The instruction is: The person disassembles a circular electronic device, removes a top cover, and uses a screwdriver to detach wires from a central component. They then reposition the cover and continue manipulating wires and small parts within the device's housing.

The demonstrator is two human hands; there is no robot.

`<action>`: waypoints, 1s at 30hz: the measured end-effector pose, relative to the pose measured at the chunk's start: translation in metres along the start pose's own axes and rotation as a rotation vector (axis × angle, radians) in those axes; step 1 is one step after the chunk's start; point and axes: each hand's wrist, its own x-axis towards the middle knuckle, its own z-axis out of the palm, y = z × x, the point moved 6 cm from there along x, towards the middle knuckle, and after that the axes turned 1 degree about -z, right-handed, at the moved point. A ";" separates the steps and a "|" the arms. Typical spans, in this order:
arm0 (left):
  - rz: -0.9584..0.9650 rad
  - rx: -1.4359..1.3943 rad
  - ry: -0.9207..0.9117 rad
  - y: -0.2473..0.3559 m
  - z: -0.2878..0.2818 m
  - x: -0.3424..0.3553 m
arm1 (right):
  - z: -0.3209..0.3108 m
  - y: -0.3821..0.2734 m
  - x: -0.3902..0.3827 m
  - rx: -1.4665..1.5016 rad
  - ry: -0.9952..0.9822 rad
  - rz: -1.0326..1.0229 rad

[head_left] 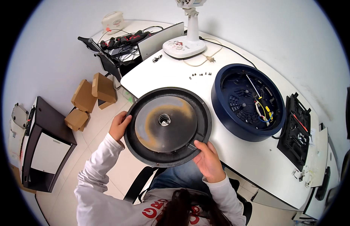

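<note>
Both my hands hold a round black shallow pan-like part [131, 141], tilted toward me over my lap at the table's near edge. A grey metal heating plate [163, 137] with a brownish burnt ring fills its middle, and a coil spring [164, 119] stands at the centre. My left hand [119, 127] grips the left rim, thumb on top. On the lower right rim, beside a small notch, my right hand [209, 161] pinches with its thumb above; its fingers underneath are partly hidden. To the right rests a dark blue round housing [235, 130] with wires and a yellow-black screwdriver [261, 101] inside.
Several small screws [200, 74] lie behind the part. Farther back stands a white fan base [184, 48] with a corded plug [210, 59]. An open black tool case [289, 145] sits at the right. Cardboard boxes [84, 96] and a dark cabinet [50, 124] are on the left floor.
</note>
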 end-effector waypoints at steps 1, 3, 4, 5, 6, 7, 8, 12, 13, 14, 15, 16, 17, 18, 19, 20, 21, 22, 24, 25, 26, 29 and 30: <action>0.003 0.009 -0.002 -0.007 0.003 0.005 | 0.000 -0.004 0.002 -0.017 -0.003 -0.016; 0.019 0.036 -0.013 -0.017 0.007 0.016 | -0.004 -0.011 0.009 -0.094 0.023 -0.014; 0.026 0.008 0.012 -0.021 0.010 0.016 | -0.007 -0.013 0.011 -0.132 0.038 -0.013; 0.033 0.001 0.023 -0.017 0.015 0.018 | -0.011 -0.017 0.012 -0.227 0.050 -0.029; 0.040 -0.004 0.031 -0.011 0.019 0.020 | -0.014 -0.021 0.013 -0.322 0.065 -0.043; 0.047 -0.010 0.038 -0.009 0.025 0.023 | -0.017 -0.025 0.013 -0.415 0.084 -0.057; 0.055 0.051 0.062 -0.017 0.018 0.025 | -0.014 -0.025 0.015 -0.539 0.039 -0.022; 0.143 0.134 0.219 -0.028 0.012 0.031 | -0.011 -0.035 0.014 -0.806 -0.028 0.009; 0.113 0.129 0.297 -0.063 -0.007 0.042 | -0.009 -0.034 0.016 -0.795 -0.050 -0.022; 0.034 0.079 0.167 -0.060 0.003 0.050 | -0.016 -0.037 0.018 -0.750 -0.044 -0.103; -0.031 -0.037 0.279 -0.063 0.000 0.051 | -0.019 -0.037 0.020 -0.705 -0.059 -0.180; -0.109 -0.091 0.274 -0.064 0.005 0.054 | -0.025 -0.036 0.022 -0.654 -0.062 -0.204; -0.085 -0.128 0.267 -0.078 -0.008 0.064 | -0.021 -0.035 0.022 -0.595 -0.063 -0.234; -0.075 -0.120 0.325 -0.080 -0.008 0.070 | -0.022 -0.035 0.022 -0.588 -0.049 -0.269; -0.069 -0.185 0.336 -0.091 -0.018 0.078 | -0.019 -0.032 0.026 -0.603 -0.089 -0.321; -0.044 -0.103 0.210 -0.093 -0.022 0.091 | -0.011 -0.032 0.024 -0.570 -0.109 -0.304; -0.027 -0.203 0.175 -0.097 -0.020 0.097 | -0.008 -0.030 0.027 -0.694 -0.146 -0.456; -0.094 -0.258 0.178 -0.095 -0.010 0.096 | -0.011 -0.025 0.032 -0.801 -0.163 -0.580; -0.131 -0.391 0.161 -0.080 -0.001 0.087 | 0.000 -0.027 0.029 -0.806 -0.160 -0.637; -0.114 -0.419 0.222 -0.087 -0.004 0.090 | -0.001 -0.025 0.032 -0.919 -0.122 -0.625; -0.123 -0.426 0.220 -0.084 0.000 0.089 | 0.001 -0.027 0.034 -0.969 -0.086 -0.576; -0.183 -0.438 0.311 -0.064 0.008 0.077 | 0.007 -0.041 0.041 -0.972 -0.057 -0.506; -0.211 -0.442 0.357 -0.059 0.010 0.072 | 0.007 -0.044 0.045 -0.952 -0.060 -0.495</action>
